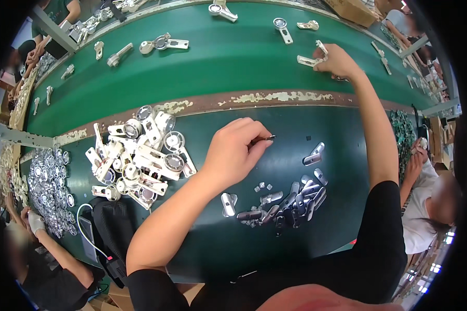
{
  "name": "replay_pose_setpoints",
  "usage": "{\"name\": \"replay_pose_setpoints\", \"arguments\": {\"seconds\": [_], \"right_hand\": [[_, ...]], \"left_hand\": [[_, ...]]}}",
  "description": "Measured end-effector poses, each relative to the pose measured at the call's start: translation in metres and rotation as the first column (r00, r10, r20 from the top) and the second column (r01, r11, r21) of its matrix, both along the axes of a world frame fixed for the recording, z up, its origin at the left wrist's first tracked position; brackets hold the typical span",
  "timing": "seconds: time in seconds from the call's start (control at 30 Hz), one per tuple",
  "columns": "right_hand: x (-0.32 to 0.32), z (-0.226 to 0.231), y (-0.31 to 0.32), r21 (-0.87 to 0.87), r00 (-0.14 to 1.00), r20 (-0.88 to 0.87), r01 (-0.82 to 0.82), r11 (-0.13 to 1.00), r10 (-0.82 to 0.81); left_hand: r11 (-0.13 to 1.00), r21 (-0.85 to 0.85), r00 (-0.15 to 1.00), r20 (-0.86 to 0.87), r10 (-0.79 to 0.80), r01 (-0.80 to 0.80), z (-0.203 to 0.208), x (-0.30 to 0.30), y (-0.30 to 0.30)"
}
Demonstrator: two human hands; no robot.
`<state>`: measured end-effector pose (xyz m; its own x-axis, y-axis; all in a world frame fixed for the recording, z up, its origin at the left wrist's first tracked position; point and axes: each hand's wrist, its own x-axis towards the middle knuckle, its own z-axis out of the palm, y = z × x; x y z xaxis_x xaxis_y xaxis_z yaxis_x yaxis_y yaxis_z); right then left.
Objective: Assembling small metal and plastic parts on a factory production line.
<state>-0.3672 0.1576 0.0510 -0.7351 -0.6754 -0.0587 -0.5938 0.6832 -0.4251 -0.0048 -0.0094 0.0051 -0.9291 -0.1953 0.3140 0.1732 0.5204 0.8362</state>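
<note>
Over the near table, my left hand is closed in a pinch. A small dark piece pokes out between its thumb and fingers; its kind is too small to make out. My right arm reaches across to the green conveyor belt, where my right hand grips a white plastic handle part. Another white bit shows above its fingers. Below and right of my left hand lies a pile of glossy silver-grey oblong covers, with small clear pieces beside it.
Left of my left hand is a heap of white handle parts with round grilles. More such parts ride the belt. A black bag and white cable lie near left, beyond them silver rings. Co-workers sit on both sides.
</note>
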Motion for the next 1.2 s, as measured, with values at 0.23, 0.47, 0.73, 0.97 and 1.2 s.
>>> {"name": "replay_pose_setpoints", "arguments": {"seconds": [0.23, 0.47, 0.73, 0.97, 1.2], "right_hand": [[0.001, 0.011, -0.001, -0.247, 0.995, 0.052, 0.093, 0.965, -0.082], [-0.024, 0.005, -0.093, -0.028, 0.991, 0.092, 0.096, 0.995, -0.093], [-0.014, -0.032, -0.111, 0.182, 0.883, -0.441, -0.087, 0.979, 0.160], [0.184, 0.018, -0.147, -0.250, 0.909, -0.105, -0.418, 0.874, 0.404], [0.333, 0.029, -0.205, -0.144, 0.489, -0.373, -0.870, 0.472, 0.788]], "left_hand": [[1.000, 0.010, 0.999, -0.032, -0.010, 0.010, -0.005, -0.001, 0.001], [1.000, 0.023, 1.000, -0.005, 0.013, -0.013, -0.005, -0.002, 0.000], [1.000, 0.017, 0.985, -0.172, 0.027, -0.024, -0.019, -0.006, 0.000], [0.975, -0.188, 0.943, -0.329, 0.048, -0.115, -0.026, -0.005, 0.004], [0.959, -0.246, 0.980, -0.173, 0.098, -0.140, -0.039, -0.001, 0.013]]}}
